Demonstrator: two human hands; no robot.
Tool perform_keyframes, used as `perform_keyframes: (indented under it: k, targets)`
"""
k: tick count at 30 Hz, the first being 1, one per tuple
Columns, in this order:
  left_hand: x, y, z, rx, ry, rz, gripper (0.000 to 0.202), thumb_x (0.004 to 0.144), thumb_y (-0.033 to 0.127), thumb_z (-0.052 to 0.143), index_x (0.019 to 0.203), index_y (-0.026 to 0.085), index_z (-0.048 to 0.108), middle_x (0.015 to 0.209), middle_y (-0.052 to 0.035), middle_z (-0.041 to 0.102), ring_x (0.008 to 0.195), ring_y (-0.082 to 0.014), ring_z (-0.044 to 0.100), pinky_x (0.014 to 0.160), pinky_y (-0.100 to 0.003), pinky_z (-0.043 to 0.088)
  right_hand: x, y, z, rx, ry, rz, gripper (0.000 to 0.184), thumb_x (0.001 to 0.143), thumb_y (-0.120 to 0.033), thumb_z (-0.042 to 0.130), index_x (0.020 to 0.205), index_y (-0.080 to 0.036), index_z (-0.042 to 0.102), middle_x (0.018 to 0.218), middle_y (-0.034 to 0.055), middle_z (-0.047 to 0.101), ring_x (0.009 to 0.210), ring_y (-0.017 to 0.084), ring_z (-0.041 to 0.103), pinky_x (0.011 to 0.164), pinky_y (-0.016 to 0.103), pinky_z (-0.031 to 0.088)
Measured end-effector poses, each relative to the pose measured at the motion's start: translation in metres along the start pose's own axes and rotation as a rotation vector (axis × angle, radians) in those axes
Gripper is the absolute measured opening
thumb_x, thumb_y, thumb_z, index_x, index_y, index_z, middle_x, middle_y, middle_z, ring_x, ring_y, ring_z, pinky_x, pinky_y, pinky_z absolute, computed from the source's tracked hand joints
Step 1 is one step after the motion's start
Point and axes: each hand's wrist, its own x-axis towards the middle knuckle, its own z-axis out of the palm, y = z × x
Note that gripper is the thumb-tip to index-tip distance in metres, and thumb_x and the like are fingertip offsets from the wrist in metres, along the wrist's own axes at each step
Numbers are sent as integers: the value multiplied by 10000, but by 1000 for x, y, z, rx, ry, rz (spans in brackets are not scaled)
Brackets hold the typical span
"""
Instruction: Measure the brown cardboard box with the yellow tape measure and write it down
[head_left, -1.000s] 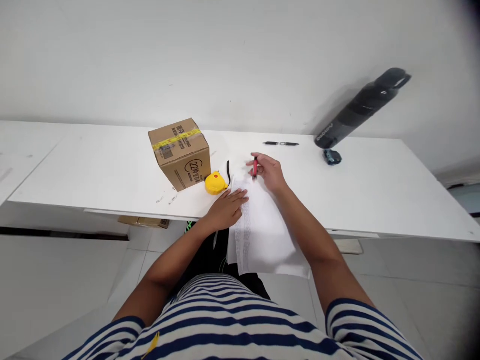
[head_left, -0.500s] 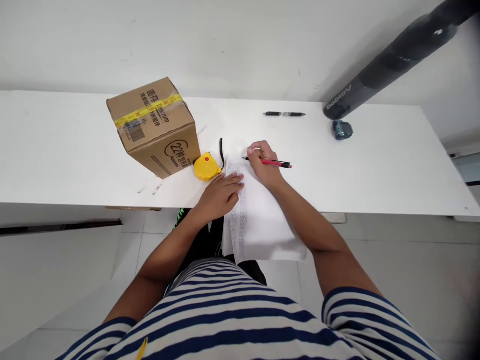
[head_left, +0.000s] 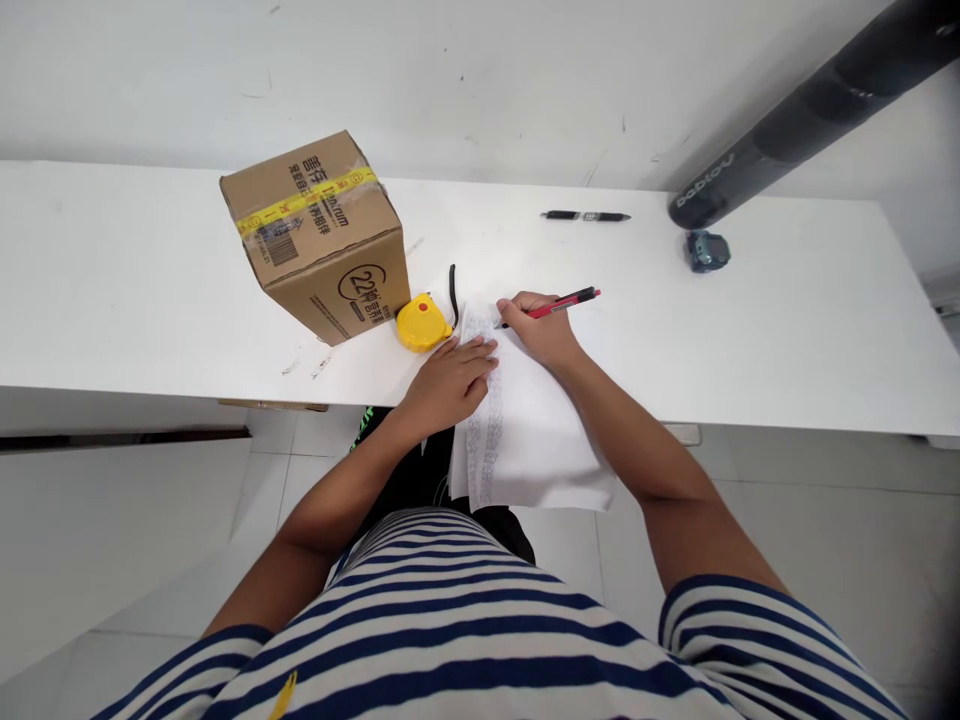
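Note:
A white sheet of paper (head_left: 536,440) with printed columns hangs half over the near edge of the white table (head_left: 150,300). My left hand (head_left: 448,380) lies flat on the sheet's left side, fingers stretched out. My right hand (head_left: 541,330) grips a red pen (head_left: 559,303), with the pen's tip at the top of the sheet. A yellow tape measure (head_left: 421,322) with a black strap sits just left of the paper, against a taped cardboard box (head_left: 319,235).
A black pen (head_left: 586,216) lies near the wall at the back. A long dark cylinder (head_left: 810,110) leans against the wall at the right, with a small dark blue object (head_left: 707,250) below it. The floor under the table is tiled.
My right hand has turned the red pen from upright into a writing grip and set its tip on the paper. The view has come closer and tilted down. My left hand stays on the sheet.

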Motion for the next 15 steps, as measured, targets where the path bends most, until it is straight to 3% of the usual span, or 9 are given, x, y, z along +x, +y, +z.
perform_keyframes:
  k: [10,15]
  targets:
    - [0,0,1,10,12,4,386,979,184,437,1259,197,703,1498,-61,604,1463,-202,496,1259,-487,330,-2,2,0,9,55,-8,421,888,-470,613,555,-233,512,574,-11,572,611,156,540,632,313,469]
    - [0,1,1,17,16,2,390,972,177,444,1261,193,706,1492,-70,607,1461,-207,500,1256,-489,333,0,1,-2,20,-13,-13,397,867,-460,619,554,-230,540,597,1,603,626,161,562,634,312,474]
